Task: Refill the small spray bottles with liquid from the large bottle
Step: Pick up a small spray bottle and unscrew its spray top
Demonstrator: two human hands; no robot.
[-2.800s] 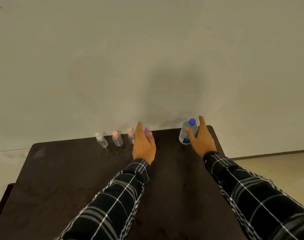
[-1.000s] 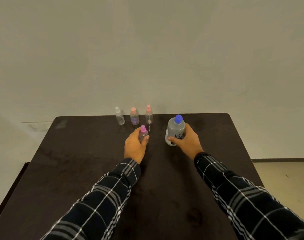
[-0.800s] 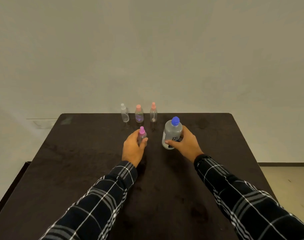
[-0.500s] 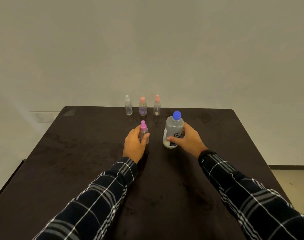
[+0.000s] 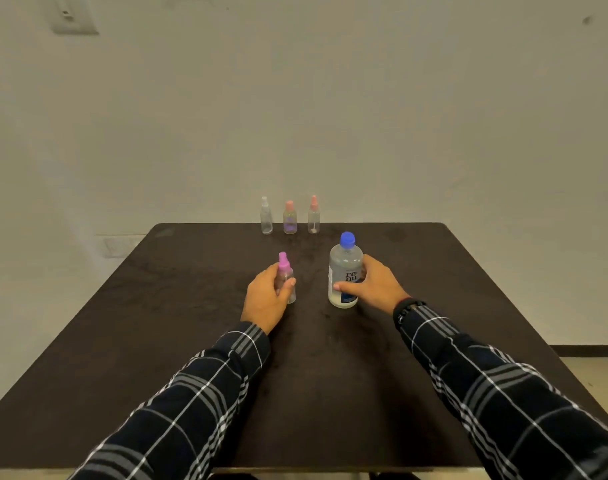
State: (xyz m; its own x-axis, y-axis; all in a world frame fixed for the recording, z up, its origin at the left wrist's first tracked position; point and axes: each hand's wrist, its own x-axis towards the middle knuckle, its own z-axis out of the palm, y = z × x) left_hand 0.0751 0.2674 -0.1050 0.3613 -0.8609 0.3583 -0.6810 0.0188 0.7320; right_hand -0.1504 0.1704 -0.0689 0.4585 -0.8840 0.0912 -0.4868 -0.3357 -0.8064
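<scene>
left hand grips half-hidden spray bottle, right hand large bottle.

The large bottle partly hides the right hand's fingers.

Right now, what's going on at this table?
A person in plaid sleeves is setting up a refill. The left hand grips the magenta-capped spray bottle, and the right hand holds the large bottle. Both stand upright on the dark table with their caps on, so nothing has been poured yet. Three more small spray bottles stand in a row at the far edge, untouched.
</scene>
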